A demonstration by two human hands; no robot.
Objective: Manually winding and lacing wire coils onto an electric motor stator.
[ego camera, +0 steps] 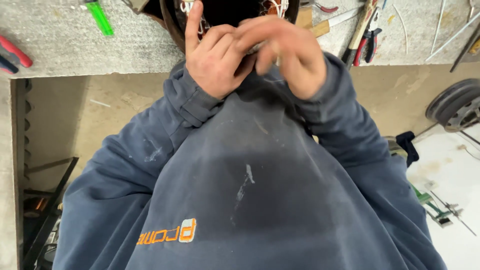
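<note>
We worked with our left hand [216,62] and right hand [290,55] pressed close together, fingers pinched on pale thin wires [270,56] at the mouth of the round dark motor housing [176,25] on the bench [75,50], judging short, gentle pulls safest.

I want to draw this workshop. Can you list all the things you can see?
Round motor part with wires: one, dark rusty, bench edge, behind the hands.
Lighter: one, green, bench top left.
Pliers: one, red-black handles, bench right.
Red-handled tool: one, bench far left.
Workbench: one, grey, top.
Wheel: one, grey, floor right.
Sweatshirt: one, dark blue, worn.
Left hand: one, forefinger raised, at the motor part.
Right hand: one, fingers bent, blurred; what it pinches is unclear.
</note>
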